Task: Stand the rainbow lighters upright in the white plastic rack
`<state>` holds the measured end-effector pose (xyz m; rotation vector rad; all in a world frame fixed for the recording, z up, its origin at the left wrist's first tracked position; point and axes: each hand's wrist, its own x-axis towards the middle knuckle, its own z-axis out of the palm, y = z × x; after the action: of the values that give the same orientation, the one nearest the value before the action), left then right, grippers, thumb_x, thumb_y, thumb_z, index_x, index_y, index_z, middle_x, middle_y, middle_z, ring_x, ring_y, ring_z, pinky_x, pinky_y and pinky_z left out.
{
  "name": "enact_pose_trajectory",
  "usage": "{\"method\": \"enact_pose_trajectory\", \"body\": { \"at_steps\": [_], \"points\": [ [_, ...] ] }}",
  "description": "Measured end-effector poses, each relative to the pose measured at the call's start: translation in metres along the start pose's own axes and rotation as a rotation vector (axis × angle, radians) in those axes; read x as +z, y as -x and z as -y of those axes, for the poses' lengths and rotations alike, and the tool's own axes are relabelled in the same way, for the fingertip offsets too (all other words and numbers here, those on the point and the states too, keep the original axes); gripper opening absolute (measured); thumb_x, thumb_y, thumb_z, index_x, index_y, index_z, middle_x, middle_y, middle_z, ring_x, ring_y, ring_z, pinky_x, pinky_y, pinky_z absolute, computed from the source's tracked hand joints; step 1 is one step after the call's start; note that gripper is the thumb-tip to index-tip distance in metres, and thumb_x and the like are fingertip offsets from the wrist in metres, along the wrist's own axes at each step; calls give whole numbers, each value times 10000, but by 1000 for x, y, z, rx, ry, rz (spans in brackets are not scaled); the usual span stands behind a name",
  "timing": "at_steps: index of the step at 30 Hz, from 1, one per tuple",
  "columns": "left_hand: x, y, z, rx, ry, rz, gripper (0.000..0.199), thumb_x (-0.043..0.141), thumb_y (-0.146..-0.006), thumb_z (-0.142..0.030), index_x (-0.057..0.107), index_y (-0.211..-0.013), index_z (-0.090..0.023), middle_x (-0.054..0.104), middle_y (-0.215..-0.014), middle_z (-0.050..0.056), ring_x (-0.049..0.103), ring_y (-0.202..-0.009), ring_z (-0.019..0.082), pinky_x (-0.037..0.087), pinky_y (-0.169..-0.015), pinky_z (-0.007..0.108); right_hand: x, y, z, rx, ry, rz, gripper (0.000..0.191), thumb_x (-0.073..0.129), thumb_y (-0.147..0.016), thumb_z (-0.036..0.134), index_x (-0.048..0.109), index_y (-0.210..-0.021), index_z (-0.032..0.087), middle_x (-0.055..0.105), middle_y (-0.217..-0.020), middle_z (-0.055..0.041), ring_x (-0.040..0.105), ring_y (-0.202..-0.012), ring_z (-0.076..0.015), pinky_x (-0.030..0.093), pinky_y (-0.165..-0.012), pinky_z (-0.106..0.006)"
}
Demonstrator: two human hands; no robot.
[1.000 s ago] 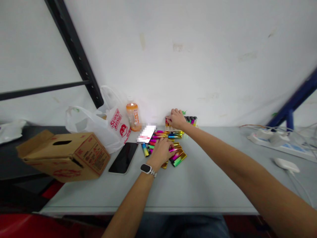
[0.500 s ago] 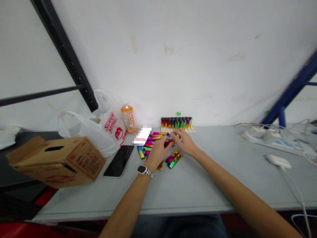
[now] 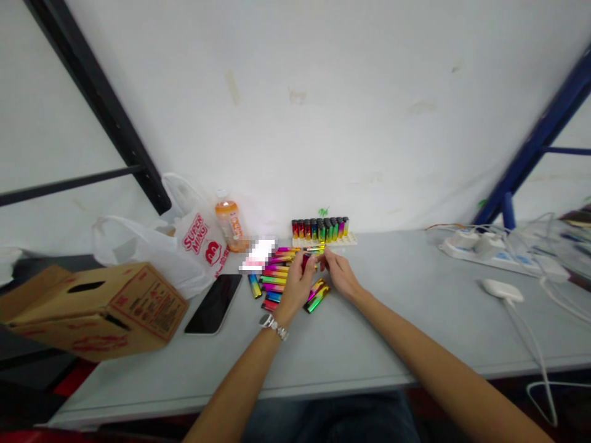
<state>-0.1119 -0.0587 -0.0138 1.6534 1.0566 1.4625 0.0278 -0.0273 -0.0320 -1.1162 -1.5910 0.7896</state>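
Shiny multicoloured lighters [image 3: 272, 280] lie in a loose pile on the grey table. My left hand [image 3: 298, 284], with a watch on its wrist, is closed around a purple lighter [image 3: 305, 261] over the pile's right side. Close beside it is my right hand [image 3: 339, 274], fingers pressed together near the lighter's end; what they grip, if anything, is hidden. Just below the hands lie a few lighters, one of them green [image 3: 317, 299]. Behind, several lighters stand upright in rows [image 3: 319, 229] on a pale perforated holder [image 3: 353, 239] against the wall.
On the left are a cardboard box [image 3: 138, 301], a white plastic bag [image 3: 184, 246], an orange-capped bottle [image 3: 229, 221] and a black phone [image 3: 213, 304]. A power strip [image 3: 503, 255] with cables and a white charger [image 3: 503, 290] lie on the right.
The camera view has shifted slightly to the right. My right hand has moved down from the back of the pile, beside my left hand, and the purple lighter now stands more upright.
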Motion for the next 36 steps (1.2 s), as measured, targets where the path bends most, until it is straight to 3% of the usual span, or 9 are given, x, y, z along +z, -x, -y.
{"method": "enact_pose_trajectory", "body": {
  "at_steps": [6,10,13,19,23,26,31,33,36],
  "points": [
    [-5,-2,-2,1,-270,-114,411,495,-907,-446,459,-594,-182,426,-531,-41,379,-526,104,258,-535,257,3,-1,-6,32,-31,58,744,252,-928,716,716,-797,149,609,-653,-35,535,-648,-169,394,-674,-287],
    [-3,-4,-5,-15,-359,-155,328,482,-876,-328,460,-582,-184,449,-520,-38,377,-502,104,232,-525,260,4,-2,-10,44,-54,63,751,267,-914,732,726,-815,145,606,-649,-35,533,-643,-171,392,-656,-285],
    [-3,-2,-7,-33,-379,-146,368,504,-889,-384,468,-583,-183,442,-520,-35,380,-504,108,233,-522,260,5,-2,-10,55,-54,59,747,276,-910,734,723,-805,145,602,-640,-32,526,-632,-169,389,-648,-285],
    [-7,-1,-4,-35,-135,-30,480,320,-991,-507,552,-728,-180,487,-620,-15,457,-582,121,345,-572,250,3,-1,-4,74,-36,72,757,254,-921,725,697,-735,141,612,-637,-39,529,-623,-164,391,-647,-287],
    [-5,-3,1,-83,28,60,346,483,-930,-545,531,-956,-203,514,-656,-40,479,-538,110,368,-518,228,3,-1,-3,69,-48,77,755,269,-910,738,689,-726,139,606,-623,-35,532,-614,-163,399,-640,-287],
    [-5,-2,1,-126,78,84,359,530,-900,-562,506,-998,-217,503,-632,-62,427,-464,90,331,-467,214,3,0,-1,62,-48,98,751,265,-903,749,654,-657,155,602,-613,-34,525,-605,-161,396,-637,-288],
    [-6,-1,-6,-151,79,75,511,436,-907,-629,574,-719,-174,418,-520,-48,351,-453,86,294,-471,233,3,2,3,78,-30,114,759,240,-893,766,605,-599,169,577,-588,-25,509,-598,-158,385,-623,-286],
    [-5,-1,-8,-216,95,60,613,341,-931,-625,524,-560,-173,352,-452,-43,322,-422,88,282,-462,250,4,2,3,87,-46,139,768,233,-897,762,642,-648,161,581,-597,-25,513,-594,-155,387,-620,-284],
    [-3,-3,-7,-242,35,-33,591,352,-934,-549,427,-467,-194,362,-424,-32,341,-417,93,295,-470,260,4,2,1,113,-66,161,769,241,-905,748,682,-714,148,571,-584,-23,513,-572,-153,386,-603,-282]
  ]
}}
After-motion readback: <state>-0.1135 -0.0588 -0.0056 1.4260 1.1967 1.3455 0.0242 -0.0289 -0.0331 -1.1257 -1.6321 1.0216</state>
